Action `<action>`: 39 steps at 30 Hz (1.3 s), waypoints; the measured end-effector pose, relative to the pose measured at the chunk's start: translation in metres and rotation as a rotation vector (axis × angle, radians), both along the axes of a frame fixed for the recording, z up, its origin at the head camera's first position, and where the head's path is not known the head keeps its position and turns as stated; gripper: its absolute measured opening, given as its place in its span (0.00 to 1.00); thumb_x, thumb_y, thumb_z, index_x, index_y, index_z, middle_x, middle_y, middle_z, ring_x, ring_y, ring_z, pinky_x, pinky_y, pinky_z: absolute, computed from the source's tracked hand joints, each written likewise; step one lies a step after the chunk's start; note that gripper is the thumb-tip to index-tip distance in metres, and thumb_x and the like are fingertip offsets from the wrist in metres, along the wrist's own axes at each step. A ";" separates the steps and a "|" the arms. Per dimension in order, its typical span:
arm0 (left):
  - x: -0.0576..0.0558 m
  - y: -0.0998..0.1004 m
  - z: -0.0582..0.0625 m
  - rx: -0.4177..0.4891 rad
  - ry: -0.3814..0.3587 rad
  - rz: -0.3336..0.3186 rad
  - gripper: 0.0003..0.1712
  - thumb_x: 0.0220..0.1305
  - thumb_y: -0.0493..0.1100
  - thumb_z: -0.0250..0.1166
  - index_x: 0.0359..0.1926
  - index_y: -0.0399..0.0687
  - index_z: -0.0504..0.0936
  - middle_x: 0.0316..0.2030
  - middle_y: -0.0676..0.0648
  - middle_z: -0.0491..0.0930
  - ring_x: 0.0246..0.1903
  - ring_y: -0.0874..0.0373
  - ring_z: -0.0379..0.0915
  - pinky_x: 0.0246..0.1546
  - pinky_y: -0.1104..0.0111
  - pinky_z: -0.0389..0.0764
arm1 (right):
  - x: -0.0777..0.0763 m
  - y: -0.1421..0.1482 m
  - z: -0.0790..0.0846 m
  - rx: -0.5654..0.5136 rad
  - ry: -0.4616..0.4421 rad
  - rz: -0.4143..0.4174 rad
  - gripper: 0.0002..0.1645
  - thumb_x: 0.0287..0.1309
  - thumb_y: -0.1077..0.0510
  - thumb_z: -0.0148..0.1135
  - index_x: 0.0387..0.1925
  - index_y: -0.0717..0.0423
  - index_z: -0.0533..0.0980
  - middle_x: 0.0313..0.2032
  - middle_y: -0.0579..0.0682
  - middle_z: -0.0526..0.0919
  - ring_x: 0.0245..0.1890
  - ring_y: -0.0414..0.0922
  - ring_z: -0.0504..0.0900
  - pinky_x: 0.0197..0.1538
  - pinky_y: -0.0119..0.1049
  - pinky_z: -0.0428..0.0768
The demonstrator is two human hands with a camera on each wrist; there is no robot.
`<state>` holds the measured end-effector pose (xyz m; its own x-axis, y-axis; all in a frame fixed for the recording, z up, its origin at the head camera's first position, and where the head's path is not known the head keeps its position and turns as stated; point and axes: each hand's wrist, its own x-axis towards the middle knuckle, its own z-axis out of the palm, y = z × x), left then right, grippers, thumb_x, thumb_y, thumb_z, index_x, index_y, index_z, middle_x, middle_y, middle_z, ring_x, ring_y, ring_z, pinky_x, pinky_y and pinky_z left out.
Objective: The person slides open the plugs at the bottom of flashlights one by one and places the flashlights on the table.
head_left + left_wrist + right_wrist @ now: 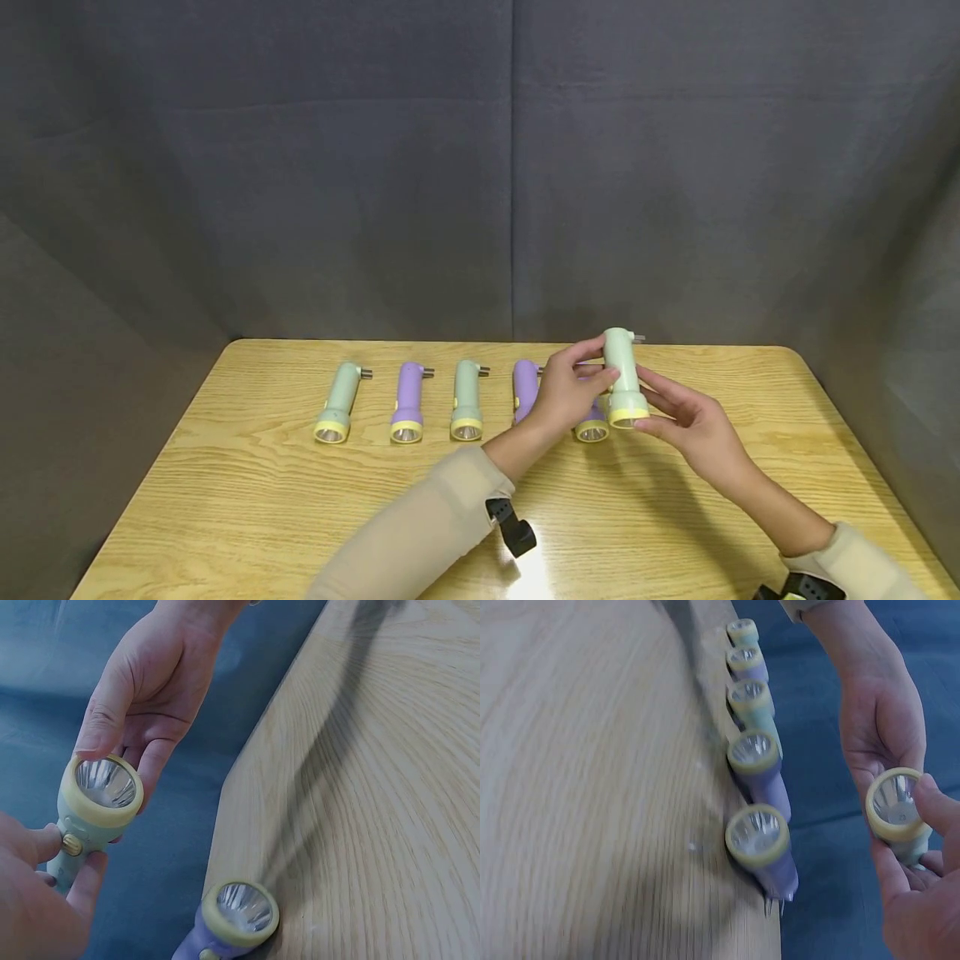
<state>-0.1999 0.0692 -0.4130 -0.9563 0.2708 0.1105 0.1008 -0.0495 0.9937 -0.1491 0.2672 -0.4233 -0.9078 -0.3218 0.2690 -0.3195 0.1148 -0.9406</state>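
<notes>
A pale green flashlight (621,362) with a yellow rim is held up above the back right of the table, lens end down and metal plug prongs sticking out at its top. My left hand (564,390) pinches its body from the left, with finger and thumb beside the yellow switch (72,844). From the right, my right hand (701,433) grips it near the head, the thumb at the yellow rim (112,817). Behind the left hand, a purple flashlight (592,431) lies partly hidden, and another purple flashlight (525,382) is half covered by that hand.
Farther left in the same row lie a green flashlight (467,392), a purple flashlight (408,392) and another green flashlight (341,396), lenses toward me. All rest on a wooden table (262,517). Dark cloth (375,208) hangs behind the table and at its sides.
</notes>
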 end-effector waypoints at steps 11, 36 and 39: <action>-0.005 0.035 -0.011 0.060 -0.068 0.104 0.24 0.68 0.33 0.68 0.64 0.39 0.79 0.57 0.42 0.81 0.52 0.53 0.83 0.47 0.68 0.85 | -0.009 0.025 -0.008 0.079 -0.007 -0.048 0.38 0.65 0.71 0.63 0.74 0.68 0.62 0.70 0.39 0.70 0.61 0.29 0.75 0.54 0.27 0.81; 0.015 0.095 -0.037 0.142 -0.266 0.316 0.22 0.70 0.31 0.62 0.64 0.42 0.80 0.58 0.40 0.82 0.57 0.49 0.80 0.54 0.66 0.82 | -0.016 0.064 -0.038 0.094 -0.123 -0.001 0.36 0.70 0.68 0.60 0.74 0.73 0.58 0.71 0.41 0.69 0.60 0.29 0.76 0.55 0.25 0.79; 0.016 0.099 -0.042 0.155 -0.262 0.334 0.21 0.71 0.30 0.61 0.63 0.40 0.79 0.57 0.39 0.82 0.57 0.48 0.80 0.55 0.66 0.81 | -0.017 0.067 -0.042 0.110 -0.125 0.000 0.36 0.70 0.68 0.60 0.73 0.74 0.58 0.71 0.39 0.68 0.60 0.28 0.76 0.55 0.24 0.79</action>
